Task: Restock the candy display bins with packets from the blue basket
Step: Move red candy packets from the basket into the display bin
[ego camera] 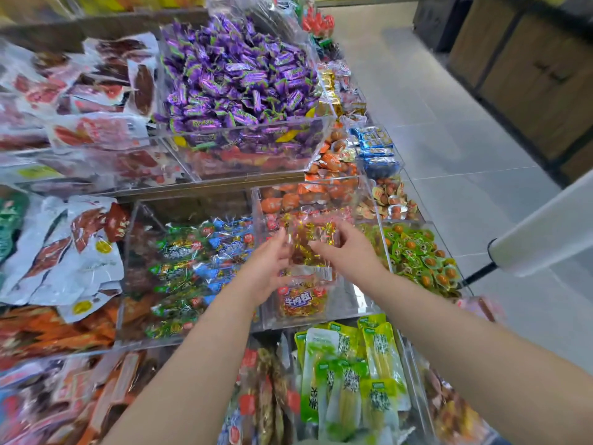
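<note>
Both hands are raised over the clear bin in the middle row of the sweet display.

- Left hand: fingers curled onto the left edge of a clear packet of red and gold sweets, clamped on it.
- Right hand: thumb and fingers pinch the packet's right edge.
- The packet hangs between the two hands, above the open top of the bin.
- Inside the bin, a second packet with a red and yellow label lies flat near the front wall.

Just left is a bin of blue and green packets, and behind, on the upper tier, is a heap of purple sweets. Long green packs lie below, nearest the person.
</note>
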### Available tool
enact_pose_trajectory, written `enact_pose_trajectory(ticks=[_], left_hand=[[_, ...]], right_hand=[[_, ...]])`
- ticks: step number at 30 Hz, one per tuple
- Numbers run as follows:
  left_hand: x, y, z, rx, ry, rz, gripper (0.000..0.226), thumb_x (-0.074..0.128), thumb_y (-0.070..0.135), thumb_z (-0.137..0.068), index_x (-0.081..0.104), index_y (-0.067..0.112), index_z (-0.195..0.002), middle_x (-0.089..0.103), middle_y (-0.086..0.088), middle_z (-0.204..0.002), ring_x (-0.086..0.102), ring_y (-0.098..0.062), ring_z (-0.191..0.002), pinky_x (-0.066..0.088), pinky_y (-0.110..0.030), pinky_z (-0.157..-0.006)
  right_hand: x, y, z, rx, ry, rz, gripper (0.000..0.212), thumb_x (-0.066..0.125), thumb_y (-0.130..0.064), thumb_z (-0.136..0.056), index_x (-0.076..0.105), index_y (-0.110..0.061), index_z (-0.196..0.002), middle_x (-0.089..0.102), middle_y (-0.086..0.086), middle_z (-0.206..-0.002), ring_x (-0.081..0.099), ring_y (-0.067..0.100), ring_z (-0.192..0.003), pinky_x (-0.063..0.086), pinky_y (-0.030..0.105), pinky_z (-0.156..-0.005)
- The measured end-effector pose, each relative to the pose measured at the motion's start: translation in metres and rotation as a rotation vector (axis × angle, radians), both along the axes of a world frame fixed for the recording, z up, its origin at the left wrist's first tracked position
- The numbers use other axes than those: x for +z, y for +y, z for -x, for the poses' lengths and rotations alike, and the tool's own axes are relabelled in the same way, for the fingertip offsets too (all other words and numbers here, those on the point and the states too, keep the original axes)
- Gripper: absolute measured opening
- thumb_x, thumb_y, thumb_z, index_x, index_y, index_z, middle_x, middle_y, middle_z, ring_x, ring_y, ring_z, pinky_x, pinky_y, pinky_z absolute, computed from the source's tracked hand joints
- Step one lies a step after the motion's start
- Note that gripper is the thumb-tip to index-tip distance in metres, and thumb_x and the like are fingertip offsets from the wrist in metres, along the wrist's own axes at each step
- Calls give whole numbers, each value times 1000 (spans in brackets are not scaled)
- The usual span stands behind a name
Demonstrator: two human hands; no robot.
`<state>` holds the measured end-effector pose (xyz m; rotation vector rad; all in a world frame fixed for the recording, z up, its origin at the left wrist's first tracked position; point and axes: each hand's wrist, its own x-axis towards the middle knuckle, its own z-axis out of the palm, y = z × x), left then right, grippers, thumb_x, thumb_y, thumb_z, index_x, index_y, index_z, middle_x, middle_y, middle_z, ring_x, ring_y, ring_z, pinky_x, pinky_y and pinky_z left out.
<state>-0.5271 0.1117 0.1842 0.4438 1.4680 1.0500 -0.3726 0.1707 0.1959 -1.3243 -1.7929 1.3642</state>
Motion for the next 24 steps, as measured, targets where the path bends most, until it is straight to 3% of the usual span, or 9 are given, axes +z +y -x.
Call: enact_pose_trajectory(ticks=[2, 4, 6, 8, 11, 16, 20, 22, 24], left_hand=[[0, -5, 0, -100, -230, -36, 64, 30, 70, -88, 58, 28, -127, 55, -1, -134, 49, -25, -123, 41, -51, -97], [-1, -6, -1, -92, -447, -73, 77, 31, 77, -82, 68, 20, -117, 63, -11, -125, 57, -32, -117, 46, -52, -95], [-2, -8, -1, -89, -617, -93, 86, 37, 79, -80, 61, 12, -126, 54, -20, -134, 51, -38, -124, 37, -58, -105], [-2, -9, 0, -151, -703, -107, 89, 39, 81, -77, 56, 13, -133, 50, -19, -139, 48, -39, -128, 30, -60, -109], [-1, -9, 1, -206, -728, -75, 93, 31, 84, -77, 53, 15, -135, 51, -19, -139, 48, -41, -127, 29, -62, -108], [1, -8, 2, -83, -586, -69, 93, 23, 85, -77, 57, 15, -128, 58, -20, -131, 57, -38, -118, 42, -58, -99], [-4, -12, 5, -154, 19, 0, 70, 67, 38, -83, 38, 11, -141, 53, -7, -138, 54, -19, -118, 39, -45, -106], [-8, -12, 9, -227, 180, -52, 52, 67, 21, -87, 47, 11, -134, 65, -3, -121, 62, -16, -107, 47, -40, -98], [-8, -12, 13, -303, 271, -83, 39, 66, 23, -88, 54, 15, -125, 70, -1, -111, 66, -17, -102, 51, -39, -92]], right_hand=[[9, -8, 0, 171, 112, 132, 23, 59, -43, -87, 61, -38, -110, 67, -8, -105, 62, 10, -98, 52, 34, -88], [12, -16, -1, 301, 211, 270, 22, 50, -41, -94, 62, -36, -111, 64, -13, -106, 60, 4, -99, 54, 25, -80], [8, -18, -3, 281, 87, 129, 26, 58, -35, -91, 58, -39, -117, 54, -5, -111, 55, 9, -98, 47, 13, -72], [0, -13, -5, 251, -95, -13, 53, 69, -36, -82, 46, -42, -130, 38, -6, -115, 47, 6, -96, 35, 5, -74], [-3, -4, -8, 273, -83, 123, 89, 78, -41, -71, 24, -46, -142, 32, -17, -114, 45, -3, -93, 31, 4, -74], [-14, 7, -10, 134, -57, 259, 82, 83, -44, -62, 39, -40, -132, 48, -4, -123, 51, 16, -112, 46, 30, -92], [-19, 11, -8, 83, -109, 267, 65, 85, -37, -63, 47, -22, -114, 54, -1, -97, 58, 10, -76, 50, 21, -61], [-17, 18, -10, 172, -180, 237, 57, 85, -34, -63, 50, -15, -102, 53, 0, -79, 53, 13, -64, 48, 30, -58], [-9, 28, -14, 304, -226, 213, 49, 85, -32, -64, 50, -15, -94, 51, -2, -75, 49, 12, -64, 42, 27, -59]])
